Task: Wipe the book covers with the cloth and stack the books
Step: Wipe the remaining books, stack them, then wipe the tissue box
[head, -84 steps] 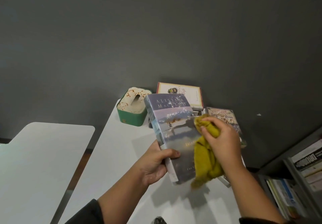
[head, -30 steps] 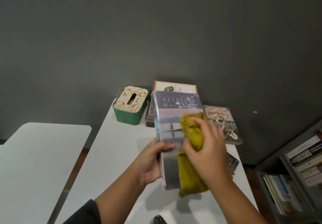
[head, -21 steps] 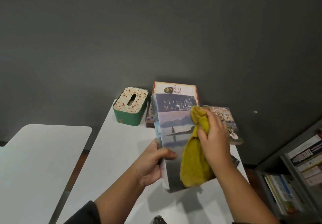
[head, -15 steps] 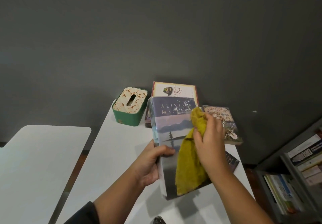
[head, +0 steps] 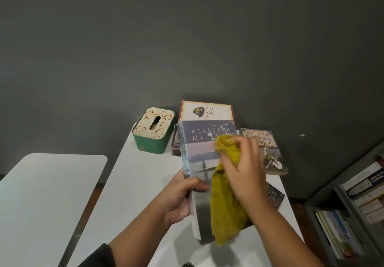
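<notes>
My left hand (head: 180,197) grips the left edge of a large book (head: 200,154) with a pale lake scene on its cover, held tilted above the white table (head: 133,185). My right hand (head: 245,173) presses a mustard-yellow cloth (head: 225,208) against the cover's right half; the cloth hangs down past the book's lower edge. Behind it lies a stack of books (head: 205,111) topped by a white cover with a red border. A paperback (head: 268,154) lies to the right, and a dark book (head: 275,196) peeks out under my right wrist.
A green tissue box (head: 153,133) with a patterned cream lid stands at the table's far left corner. A second white table (head: 45,200) is on the left. A grey bookshelf (head: 357,210) with several books stands low on the right. A dark wall is behind.
My right hand has rubbed the cloth across the cover, going from the middle up to the top right. The left hand has kept its hold, tilting the book slightly.
</notes>
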`<state>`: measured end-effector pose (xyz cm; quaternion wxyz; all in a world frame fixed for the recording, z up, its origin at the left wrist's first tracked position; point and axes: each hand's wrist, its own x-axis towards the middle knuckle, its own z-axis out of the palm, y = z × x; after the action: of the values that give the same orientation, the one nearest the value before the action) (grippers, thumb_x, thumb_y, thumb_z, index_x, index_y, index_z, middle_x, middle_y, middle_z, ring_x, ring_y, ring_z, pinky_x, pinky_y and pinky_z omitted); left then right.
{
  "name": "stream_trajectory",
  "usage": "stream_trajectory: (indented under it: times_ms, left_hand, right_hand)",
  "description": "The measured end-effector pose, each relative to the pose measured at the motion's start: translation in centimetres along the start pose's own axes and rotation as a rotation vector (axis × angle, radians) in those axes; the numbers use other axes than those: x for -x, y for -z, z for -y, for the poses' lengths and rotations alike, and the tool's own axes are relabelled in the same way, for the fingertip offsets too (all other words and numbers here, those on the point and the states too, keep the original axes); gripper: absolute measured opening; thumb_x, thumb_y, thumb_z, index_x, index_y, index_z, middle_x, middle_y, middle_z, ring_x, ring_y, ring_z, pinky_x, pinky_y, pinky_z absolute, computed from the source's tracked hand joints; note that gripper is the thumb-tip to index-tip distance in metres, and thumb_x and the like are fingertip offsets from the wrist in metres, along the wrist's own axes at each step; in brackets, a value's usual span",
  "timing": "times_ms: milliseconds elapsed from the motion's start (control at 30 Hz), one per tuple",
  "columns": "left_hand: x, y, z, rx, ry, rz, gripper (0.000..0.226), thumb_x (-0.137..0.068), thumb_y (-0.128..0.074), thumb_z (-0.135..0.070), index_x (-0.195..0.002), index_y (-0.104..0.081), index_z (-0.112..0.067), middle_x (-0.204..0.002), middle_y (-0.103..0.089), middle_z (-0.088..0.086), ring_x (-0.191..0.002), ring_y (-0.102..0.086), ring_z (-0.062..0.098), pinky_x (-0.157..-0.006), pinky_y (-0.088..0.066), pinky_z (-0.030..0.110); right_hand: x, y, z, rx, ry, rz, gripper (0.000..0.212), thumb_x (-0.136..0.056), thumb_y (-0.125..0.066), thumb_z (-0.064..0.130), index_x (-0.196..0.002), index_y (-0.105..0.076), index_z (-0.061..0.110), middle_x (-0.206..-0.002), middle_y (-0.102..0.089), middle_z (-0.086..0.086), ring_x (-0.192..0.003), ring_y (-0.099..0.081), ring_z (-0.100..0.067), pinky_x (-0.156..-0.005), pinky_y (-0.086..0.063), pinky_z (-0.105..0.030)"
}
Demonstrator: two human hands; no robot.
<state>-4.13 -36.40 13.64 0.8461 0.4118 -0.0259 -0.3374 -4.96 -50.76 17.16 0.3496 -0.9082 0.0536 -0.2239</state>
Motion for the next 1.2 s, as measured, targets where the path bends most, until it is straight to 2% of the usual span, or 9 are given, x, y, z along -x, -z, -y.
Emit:
stream_trajectory:
  times_ms: [100, 167, 267, 333, 467, 700, 867, 1000, 1200]
  left_hand:
    - [-0.2, -0.3, 0.2, -0.004, 0.015, 0.004, 0.045, -0.064, -0.059, 0.006, -0.108, -0.061, -0.001, -0.091, -0.064, 0.023, -0.077, -0.068, 0.031, -0.069, -0.059, 0.041]
    - [-0.1, -0.5, 0.6, 0.01, 0.032, 0.012, 0.046, -0.067, -0.056, 0.007, -0.111, -0.06, -0.002, -0.095, -0.063, 0.025, -0.082, -0.067, 0.033, -0.074, -0.057, 0.044]
    - [0.0, -0.6, 0.9, -0.031, 0.067, 0.03, 0.064, -0.063, -0.054, 0.009, -0.125, -0.051, -0.005, -0.1, -0.064, 0.023, -0.088, -0.066, 0.034, -0.08, -0.055, 0.046]
    - [0.2, -0.6, 1.3, -0.049, 0.085, 0.026, 0.066, -0.061, -0.054, 0.009, -0.125, -0.051, -0.007, -0.102, -0.067, 0.021, -0.091, -0.066, 0.033, -0.08, -0.056, 0.045]
    - [0.4, -0.6, 1.8, -0.069, 0.104, 0.044, 0.071, -0.054, -0.061, 0.008, -0.123, -0.051, -0.006, -0.107, -0.065, 0.023, -0.095, -0.065, 0.034, -0.081, -0.054, 0.047]
    - [0.2, -1.1, 1.6, -0.084, 0.111, 0.068, 0.054, -0.067, -0.056, 0.011, -0.119, -0.054, -0.005, -0.099, -0.063, 0.025, -0.087, -0.066, 0.033, -0.077, -0.056, 0.043]
    - [0.5, -1.1, 1.8, -0.085, 0.135, 0.129, 0.074, -0.059, -0.063, 0.008, -0.129, -0.047, -0.008, -0.112, -0.059, 0.025, -0.099, -0.062, 0.035, -0.086, -0.053, 0.048]
    - [0.8, -1.0, 2.1, -0.112, 0.15, 0.113, 0.07, -0.057, -0.06, 0.01, -0.124, -0.051, -0.007, -0.11, -0.062, 0.024, -0.097, -0.063, 0.035, -0.084, -0.054, 0.046]
    - [0.5, -0.9, 1.8, -0.11, 0.143, 0.084, 0.062, -0.069, -0.063, 0.007, -0.128, -0.05, -0.006, -0.109, -0.063, 0.027, -0.096, -0.065, 0.036, -0.083, -0.054, 0.046]
  right_hand:
    - [2.1, -1.5, 2.3, 0.025, 0.222, 0.1, 0.031, -0.081, -0.047, 0.041, -0.108, -0.049, 0.025, -0.11, -0.042, 0.009, -0.109, -0.034, -0.011, -0.084, -0.029, -0.023]
    - [1.9, -1.8, 2.1, 0.056, 0.259, 0.08, 0.033, -0.081, -0.044, 0.041, -0.109, -0.049, 0.024, -0.111, -0.045, 0.006, -0.109, -0.037, -0.014, -0.086, -0.036, -0.028]
    - [-0.6, -0.9, 0.0, 0.086, 0.123, -0.009, 0.032, -0.086, -0.057, 0.029, -0.115, -0.051, 0.017, -0.118, -0.047, 0.0, -0.118, -0.037, -0.021, -0.097, -0.032, -0.031]
    - [-2.3, -0.2, -2.1, 0.102, 0.0, -0.088, 0.032, -0.088, -0.06, 0.023, -0.117, -0.052, 0.012, -0.12, -0.049, -0.006, -0.116, -0.038, -0.024, -0.089, -0.026, -0.023]
    - [-2.8, 0.4, -3.8, 0.091, -0.183, -0.134, 0.033, -0.09, -0.058, 0.025, -0.117, -0.05, 0.008, -0.125, -0.048, -0.011, -0.116, -0.039, -0.027, -0.088, -0.029, -0.028]
    - [2.5, -2.0, 1.7, 0.048, 0.22, -0.037, 0.036, -0.083, -0.041, 0.044, -0.109, -0.049, 0.02, -0.107, -0.045, 0.002, -0.102, -0.035, -0.012, -0.089, -0.032, -0.025]
    - [-2.5, -0.4, -1.6, 0.056, -0.008, -0.155, 0.032, -0.089, -0.058, 0.026, -0.114, -0.05, 0.009, -0.11, -0.042, 0.001, -0.109, -0.035, -0.02, -0.079, -0.019, -0.017]
    - [-3.0, -0.2, -2.2, 0.062, -0.165, -0.171, 0.036, -0.09, -0.057, 0.027, -0.119, -0.048, 0.008, -0.125, -0.045, -0.011, -0.116, -0.035, -0.027, -0.087, -0.025, -0.024]
    - [2.8, -2.6, 2.6, 0.096, 0.228, -0.04, 0.034, -0.085, -0.038, 0.044, -0.111, -0.045, 0.023, -0.11, -0.047, 0.0, -0.101, -0.035, -0.012, -0.085, -0.029, -0.022]
